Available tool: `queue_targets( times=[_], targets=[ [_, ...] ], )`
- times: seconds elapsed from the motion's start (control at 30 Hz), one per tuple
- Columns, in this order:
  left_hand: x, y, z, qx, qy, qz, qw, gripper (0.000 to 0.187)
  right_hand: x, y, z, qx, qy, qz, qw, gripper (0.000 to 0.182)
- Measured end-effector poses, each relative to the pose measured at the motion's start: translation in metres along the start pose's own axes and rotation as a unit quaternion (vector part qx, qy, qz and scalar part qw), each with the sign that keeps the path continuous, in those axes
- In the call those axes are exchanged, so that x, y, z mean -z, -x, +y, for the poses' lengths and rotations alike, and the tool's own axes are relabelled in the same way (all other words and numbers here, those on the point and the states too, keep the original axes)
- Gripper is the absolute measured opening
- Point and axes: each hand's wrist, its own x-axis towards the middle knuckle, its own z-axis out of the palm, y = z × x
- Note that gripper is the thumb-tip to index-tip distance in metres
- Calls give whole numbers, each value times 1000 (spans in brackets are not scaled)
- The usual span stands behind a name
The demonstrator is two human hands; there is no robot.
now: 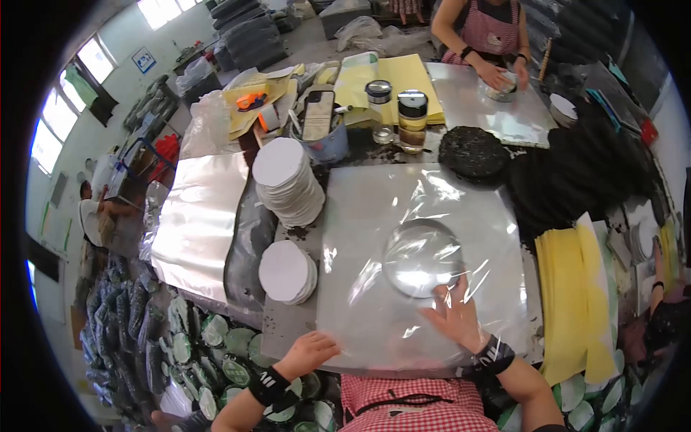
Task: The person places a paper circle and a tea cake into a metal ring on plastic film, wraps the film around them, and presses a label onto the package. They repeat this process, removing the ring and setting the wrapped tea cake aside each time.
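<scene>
A large clear plastic sheet point(360, 216) lies over the work surface in front of me, with a round metallic disc or ring point(423, 259) showing near its middle. My right hand point(455, 313) rests on the sheet at the lower right edge of the round shape, its fingers apart. At the sheet's lower left corner is my left hand point(311, 353), palm down, with its fingers close to the edge; whether they pinch the plastic is not clear. Two stacks of white round discs, a taller one point(284, 169) and a shorter one point(283, 272), stand left of the sheet.
A dark round cake point(471, 153) lies behind the sheet. Two jars point(412, 119) and a blue bucket point(327, 144) holding a phone stand farther back. Yellow sheets point(572, 295) hang at the right. Across the table, a co-worker's hands point(504, 78) handle a round object.
</scene>
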Motion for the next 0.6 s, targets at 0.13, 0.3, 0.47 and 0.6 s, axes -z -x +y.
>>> queue_targets(
  times=[0.13, 0.3, 0.47, 0.6],
  targets=[
    [35, -34, -9, 101, -87, 89, 987, 33, -20, 49, 4, 71, 81, -18, 994, 46],
    [28, -57, -47, 335, -295, 138, 884, 43, 21, 139, 10, 176, -21, -193, 965, 36],
    [21, -50, -48, 245, -299, 152, 910, 29, 120, 46, 24, 177, 137, -125, 966, 15],
    [38, -61, -35, 356, -150, 123, 914, 28, 120, -143, 84, 165, 161, 101, 968, 24]
  ],
)
